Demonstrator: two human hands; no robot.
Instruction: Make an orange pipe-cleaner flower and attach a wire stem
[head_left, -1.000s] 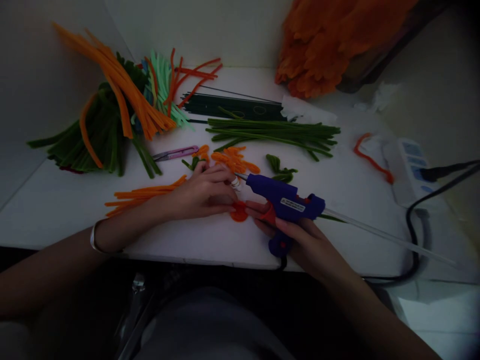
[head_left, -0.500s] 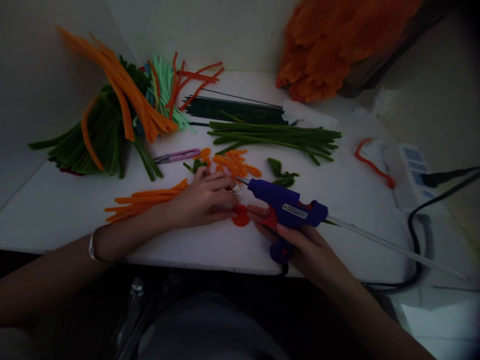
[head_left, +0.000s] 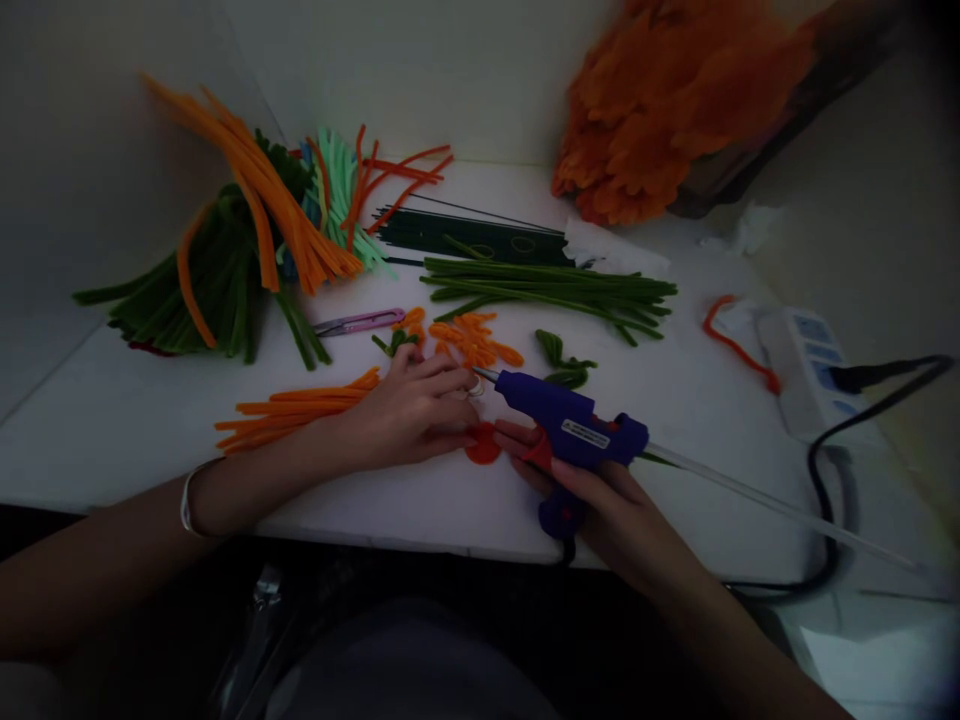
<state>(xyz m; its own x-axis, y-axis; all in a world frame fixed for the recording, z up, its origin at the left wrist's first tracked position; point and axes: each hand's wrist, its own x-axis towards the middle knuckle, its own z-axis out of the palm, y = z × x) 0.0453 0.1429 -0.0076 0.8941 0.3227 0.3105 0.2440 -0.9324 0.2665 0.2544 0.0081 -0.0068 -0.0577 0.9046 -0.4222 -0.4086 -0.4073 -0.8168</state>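
Observation:
My right hand (head_left: 600, 495) grips a blue glue gun (head_left: 574, 430) by its handle, a finger on the red trigger; a clear glue stick (head_left: 772, 503) juts out behind it. The nozzle points left at my left hand (head_left: 409, 410), whose fingers are closed around a small piece at the nozzle tip that I cannot make out. A flat orange coiled disc (head_left: 482, 445) lies on the white table (head_left: 420, 490) between both hands, touched by fingertips of each.
Orange pipe cleaners (head_left: 296, 408) lie by my left wrist. Short orange pieces (head_left: 472, 338), pink scissors (head_left: 356, 323), green stems (head_left: 555, 285), mixed pipe-cleaner bundles (head_left: 247, 240) and an orange fluffy heap (head_left: 675, 100) sit further back. A power strip (head_left: 814, 370) with black cable lies right.
The view has shifted slightly. Both hands stay where they were, with the glue gun nozzle still at the left fingers.

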